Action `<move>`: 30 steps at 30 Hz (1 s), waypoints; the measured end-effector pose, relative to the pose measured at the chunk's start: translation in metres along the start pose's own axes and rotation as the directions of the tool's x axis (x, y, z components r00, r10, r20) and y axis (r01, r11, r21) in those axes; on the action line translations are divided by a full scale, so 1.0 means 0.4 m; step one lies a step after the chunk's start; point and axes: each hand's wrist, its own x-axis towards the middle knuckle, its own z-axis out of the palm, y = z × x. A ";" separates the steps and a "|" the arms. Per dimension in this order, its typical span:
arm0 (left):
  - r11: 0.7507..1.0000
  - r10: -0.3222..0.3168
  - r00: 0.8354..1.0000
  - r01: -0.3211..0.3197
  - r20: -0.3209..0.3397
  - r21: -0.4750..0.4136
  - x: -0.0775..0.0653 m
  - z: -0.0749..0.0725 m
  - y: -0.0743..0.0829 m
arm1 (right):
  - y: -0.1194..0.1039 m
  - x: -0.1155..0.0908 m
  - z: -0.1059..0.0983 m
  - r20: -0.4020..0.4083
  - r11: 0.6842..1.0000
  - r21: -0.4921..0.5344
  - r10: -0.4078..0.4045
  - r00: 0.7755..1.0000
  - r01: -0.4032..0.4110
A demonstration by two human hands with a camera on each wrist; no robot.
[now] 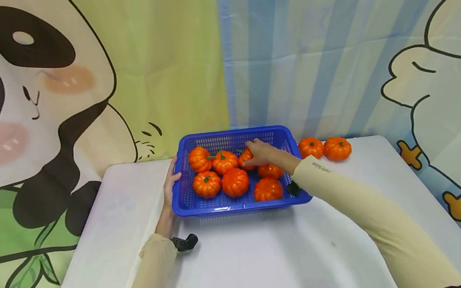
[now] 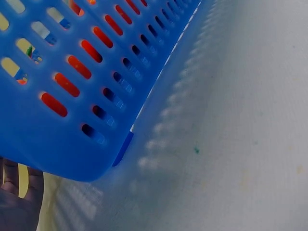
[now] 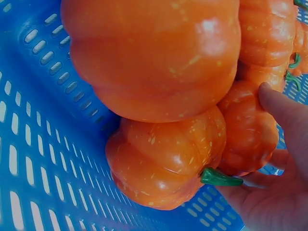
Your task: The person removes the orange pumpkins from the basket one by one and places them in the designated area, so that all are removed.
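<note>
A blue plastic basket (image 1: 239,207) with slotted walls stands on the table and holds several small orange pumpkins with green stems. My left hand (image 1: 168,184) grips the basket's left rim, the thumb over the edge and the fingers along the outer wall. Inside the basket, my right hand (image 1: 262,153) holds a pumpkin (image 1: 245,158) near the back. The right wrist view has the thumb on top of this pumpkin (image 3: 248,127) and fingers curling beneath it. Beside it lies another pumpkin (image 3: 166,161), its stem pointing at the hand. A larger-looking pumpkin (image 3: 154,53) fills the top of that view.
Two more pumpkins, one nearer the basket (image 1: 310,147) and one farther right (image 1: 337,148), sit on the white-covered table (image 1: 264,257) right of the basket. A printed curtain (image 1: 175,63) hangs right behind the table's back edge.
</note>
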 end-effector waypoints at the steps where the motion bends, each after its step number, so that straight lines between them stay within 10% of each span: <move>1: 1.000 0.001 1.000 -0.001 0.000 0.002 0.000 0.000 0.000 | 0.000 0.002 0.001 -0.003 1.000 0.000 0.004 1.000 -0.004; 15: 1.000 -0.001 1.000 0.001 0.000 0.007 0.000 -0.001 -0.002 | 0.007 -0.021 -0.039 -0.048 0.996 0.062 -0.067 0.997 0.070; 30: 1.000 -0.010 1.000 0.010 -0.017 0.023 -0.002 0.005 -0.001 | 0.022 -0.254 -0.022 -0.247 0.895 0.375 -0.154 0.957 0.241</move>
